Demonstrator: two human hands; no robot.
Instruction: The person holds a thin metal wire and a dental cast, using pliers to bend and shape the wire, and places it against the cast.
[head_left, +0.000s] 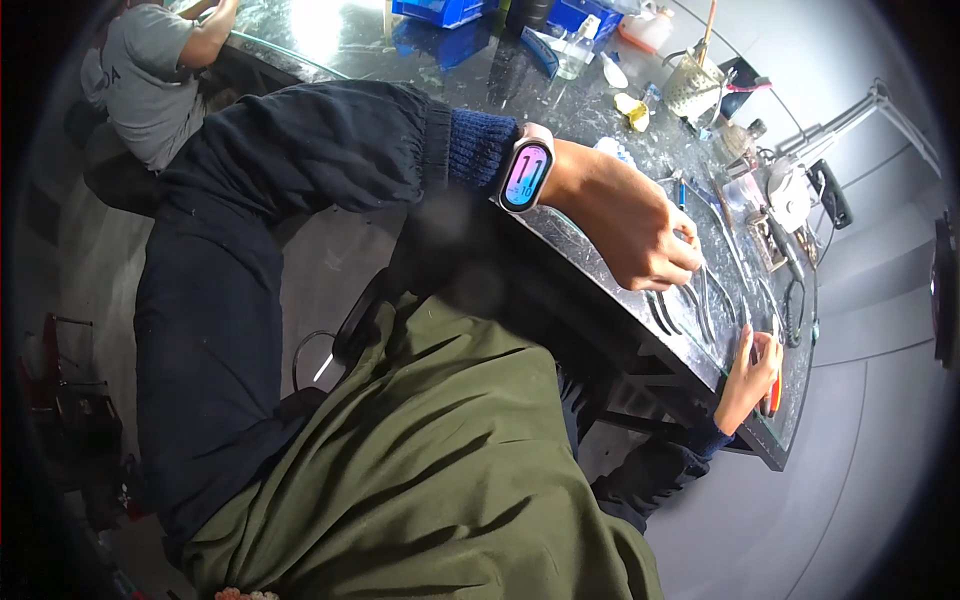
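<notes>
My left hand rests on the glossy dark worktable, with a smartwatch with a pink strap on its wrist. Its fingers are curled down beside several thin metal hand tools lying on the tabletop. I cannot tell whether they grip one. My right hand is at the table's near edge, closed around a tool with a red-orange handle. Dark blue sleeves cover both of my forearms, and my green trousers fill the lower middle.
Another person in a grey shirt sits at the table's far left. Blue bins, a clear bottle, a jar holding a brush and an arm-mounted lamp stand on the table. A cable hangs below it.
</notes>
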